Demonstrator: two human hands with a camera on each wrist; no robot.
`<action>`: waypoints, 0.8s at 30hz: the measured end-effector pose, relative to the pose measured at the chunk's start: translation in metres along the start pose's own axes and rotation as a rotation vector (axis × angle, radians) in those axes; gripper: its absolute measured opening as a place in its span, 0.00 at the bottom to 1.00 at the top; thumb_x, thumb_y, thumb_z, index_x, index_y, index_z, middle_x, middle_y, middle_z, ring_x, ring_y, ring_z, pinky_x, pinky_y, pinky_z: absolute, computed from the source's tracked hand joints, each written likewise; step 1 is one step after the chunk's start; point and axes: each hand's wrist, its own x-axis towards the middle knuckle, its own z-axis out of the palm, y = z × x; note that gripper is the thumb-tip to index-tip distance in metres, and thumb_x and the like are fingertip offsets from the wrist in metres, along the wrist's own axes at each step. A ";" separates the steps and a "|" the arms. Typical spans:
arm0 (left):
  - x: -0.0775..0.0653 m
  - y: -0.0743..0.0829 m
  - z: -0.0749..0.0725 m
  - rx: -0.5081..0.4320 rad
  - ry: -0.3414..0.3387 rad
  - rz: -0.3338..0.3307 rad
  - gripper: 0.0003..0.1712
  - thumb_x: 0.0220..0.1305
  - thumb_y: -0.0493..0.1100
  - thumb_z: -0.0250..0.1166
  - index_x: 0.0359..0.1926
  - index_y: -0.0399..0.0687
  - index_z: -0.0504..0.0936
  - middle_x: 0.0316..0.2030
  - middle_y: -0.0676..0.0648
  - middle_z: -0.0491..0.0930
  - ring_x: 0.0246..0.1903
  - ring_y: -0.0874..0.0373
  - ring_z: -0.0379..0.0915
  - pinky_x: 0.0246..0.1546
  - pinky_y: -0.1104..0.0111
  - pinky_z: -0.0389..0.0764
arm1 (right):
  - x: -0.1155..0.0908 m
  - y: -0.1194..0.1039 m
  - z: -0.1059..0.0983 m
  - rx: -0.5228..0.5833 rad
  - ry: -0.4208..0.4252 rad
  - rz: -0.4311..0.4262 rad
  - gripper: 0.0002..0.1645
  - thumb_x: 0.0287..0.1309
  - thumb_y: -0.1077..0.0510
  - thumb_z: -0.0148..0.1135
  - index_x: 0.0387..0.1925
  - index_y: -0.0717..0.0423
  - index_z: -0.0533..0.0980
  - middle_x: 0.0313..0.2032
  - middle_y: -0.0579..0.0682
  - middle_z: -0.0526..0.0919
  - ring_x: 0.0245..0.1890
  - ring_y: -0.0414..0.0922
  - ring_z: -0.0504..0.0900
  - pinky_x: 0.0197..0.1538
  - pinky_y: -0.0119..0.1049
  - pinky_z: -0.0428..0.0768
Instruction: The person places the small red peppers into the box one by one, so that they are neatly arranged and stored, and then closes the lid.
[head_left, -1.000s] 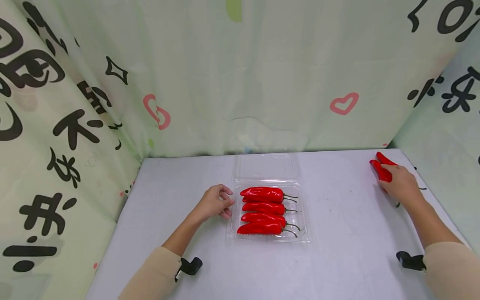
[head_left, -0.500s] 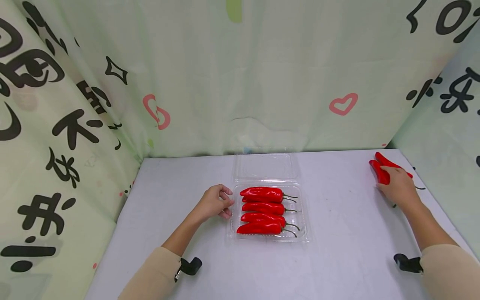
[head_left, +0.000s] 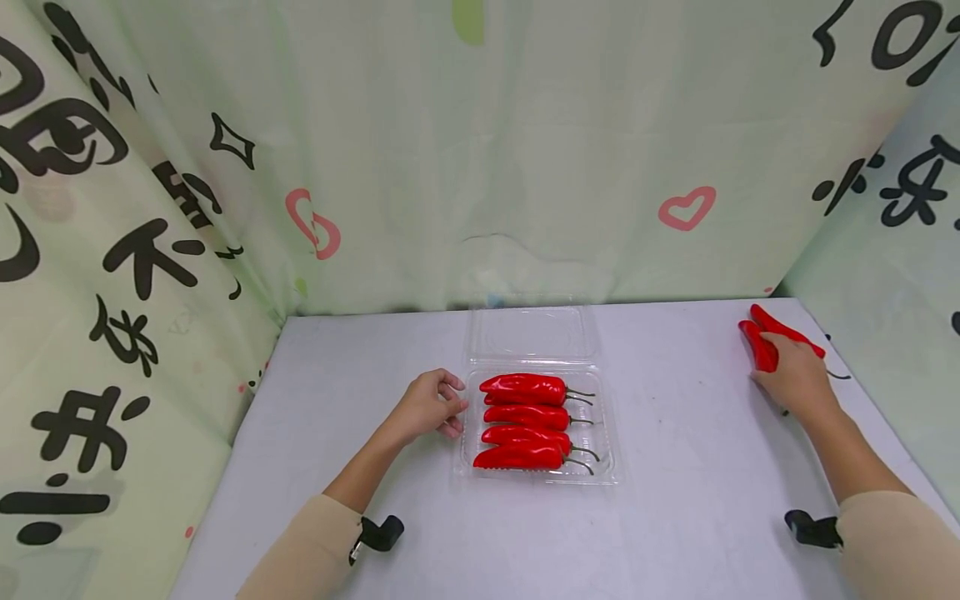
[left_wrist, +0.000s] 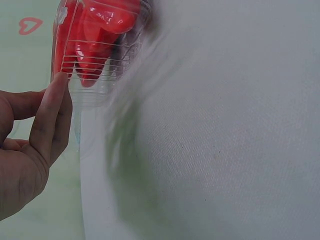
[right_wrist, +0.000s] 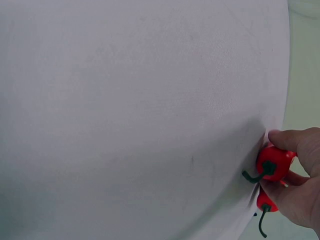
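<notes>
At the table's far right corner my right hand holds a red chili pepper between thumb and fingers; its green stem shows in the right wrist view. A second red chili pepper lies right beside it, partly covered by the hand. In the middle stands a clear plastic clamshell box with several red chili peppers laid in rows, stems to the right. My left hand is at the box's left side, fingers loosely bent; in the left wrist view a fingertip appears to touch the box wall.
The box's clear lid is folded back toward the curtain. A white table runs back to a printed pale green curtain, which also hangs along both sides. Black wrist cameras sit at both cuffs.
My right hand has shifted slightly left and closed in around the pepper, which has barely moved. The left hand and the box have stayed in place.
</notes>
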 end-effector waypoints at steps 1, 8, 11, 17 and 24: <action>0.000 0.000 0.000 0.002 0.000 -0.001 0.15 0.69 0.33 0.67 0.53 0.36 0.75 0.35 0.40 0.79 0.20 0.55 0.84 0.25 0.65 0.88 | 0.000 0.000 0.000 0.000 -0.002 0.000 0.59 0.50 0.65 0.75 0.76 0.70 0.51 0.64 0.83 0.56 0.66 0.81 0.55 0.50 0.77 0.78; 0.001 -0.002 0.000 0.010 0.001 0.001 0.15 0.69 0.34 0.66 0.54 0.36 0.75 0.36 0.40 0.79 0.20 0.55 0.84 0.25 0.65 0.89 | -0.001 0.000 0.001 0.002 0.005 -0.005 0.57 0.52 0.66 0.73 0.76 0.71 0.51 0.64 0.82 0.58 0.65 0.80 0.56 0.51 0.78 0.76; 0.002 -0.002 0.000 0.013 0.002 0.002 0.15 0.69 0.34 0.66 0.53 0.36 0.75 0.36 0.40 0.79 0.20 0.55 0.84 0.25 0.65 0.89 | -0.001 -0.001 -0.001 0.014 0.002 0.005 0.56 0.53 0.66 0.73 0.76 0.71 0.50 0.64 0.82 0.58 0.66 0.81 0.55 0.51 0.78 0.77; 0.002 -0.002 0.000 0.007 -0.002 0.003 0.15 0.69 0.34 0.66 0.54 0.35 0.74 0.36 0.40 0.79 0.20 0.54 0.84 0.26 0.65 0.89 | -0.003 -0.001 -0.003 0.051 -0.004 0.028 0.55 0.55 0.66 0.71 0.77 0.70 0.50 0.65 0.82 0.56 0.67 0.81 0.54 0.50 0.77 0.77; 0.003 -0.003 0.000 0.009 -0.004 0.006 0.16 0.69 0.34 0.67 0.54 0.36 0.75 0.36 0.40 0.79 0.21 0.54 0.84 0.26 0.65 0.89 | -0.008 0.001 -0.005 0.096 -0.006 0.043 0.54 0.58 0.65 0.69 0.78 0.69 0.50 0.66 0.82 0.54 0.67 0.82 0.53 0.50 0.76 0.78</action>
